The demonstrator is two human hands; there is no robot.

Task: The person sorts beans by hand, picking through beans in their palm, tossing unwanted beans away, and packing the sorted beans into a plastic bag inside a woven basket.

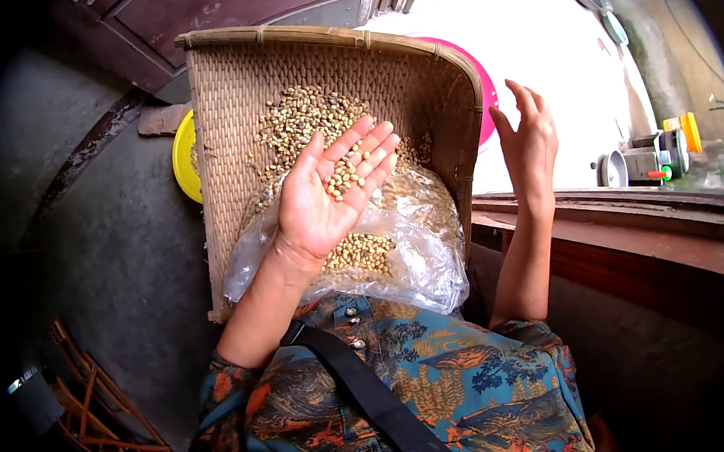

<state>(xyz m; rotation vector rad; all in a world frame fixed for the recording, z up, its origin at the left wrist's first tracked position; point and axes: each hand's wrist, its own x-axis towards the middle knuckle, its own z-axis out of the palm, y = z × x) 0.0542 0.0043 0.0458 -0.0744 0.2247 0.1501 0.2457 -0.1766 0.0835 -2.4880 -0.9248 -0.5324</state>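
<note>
While the left hand (309, 211) lies palm up near the centre of the frame, its fingers extended and unclenched, it supports a small cluster of oval, pale yellow-brown beans (343, 179). Beneath it, a tan, woven basket with a thick rim (223, 101) bears a loose heap of similar beans mixed with darker pieces (304, 117), upper centre. Clear, crinkled plastic film (423, 264) covers the basket's lower part. At right of centre, the right hand (529, 134) is raised, released, fingers loosely bent, beside a round, bright pink plastic object (489, 99).
</note>
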